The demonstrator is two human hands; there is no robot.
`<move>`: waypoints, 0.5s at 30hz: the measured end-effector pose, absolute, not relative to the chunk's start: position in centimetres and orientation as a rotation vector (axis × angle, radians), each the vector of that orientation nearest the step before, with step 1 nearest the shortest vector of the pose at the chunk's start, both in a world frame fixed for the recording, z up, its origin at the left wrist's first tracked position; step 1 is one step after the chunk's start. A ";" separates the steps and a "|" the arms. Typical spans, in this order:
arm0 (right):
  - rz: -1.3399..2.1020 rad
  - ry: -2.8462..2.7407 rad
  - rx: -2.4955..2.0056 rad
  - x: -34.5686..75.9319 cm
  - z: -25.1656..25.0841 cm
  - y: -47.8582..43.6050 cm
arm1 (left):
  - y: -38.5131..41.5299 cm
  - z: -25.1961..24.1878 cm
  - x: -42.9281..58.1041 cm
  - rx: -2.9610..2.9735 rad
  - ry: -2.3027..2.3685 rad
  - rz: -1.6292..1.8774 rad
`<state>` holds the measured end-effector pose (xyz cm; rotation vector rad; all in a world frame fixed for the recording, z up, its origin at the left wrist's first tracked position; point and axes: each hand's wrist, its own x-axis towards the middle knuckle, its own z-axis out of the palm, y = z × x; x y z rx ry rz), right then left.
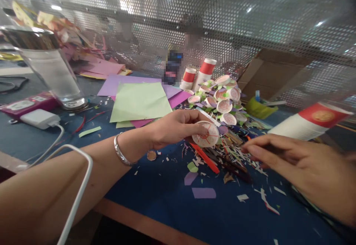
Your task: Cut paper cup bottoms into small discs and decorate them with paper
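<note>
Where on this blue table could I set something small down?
The main free patch is the bare table near the front edge, between the left forearm and the purple scraps. Another lies between those scraps and the edge. It is crowded around the heap of paper rounds and between the left hand and right hand, where cuttings litter the surface.

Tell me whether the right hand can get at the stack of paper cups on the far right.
Probably yes: the right hand is just on the near side of the paper cups, and nothing visible blocks the way. Whether it already holds something small is unclear.
</note>
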<state>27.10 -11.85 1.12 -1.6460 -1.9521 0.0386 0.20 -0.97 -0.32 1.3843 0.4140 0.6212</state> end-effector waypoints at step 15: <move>0.705 -1.690 -1.531 21.7 -1.2 -10.7 | -0.9 -0.6 0.0 1.470 0.423 0.673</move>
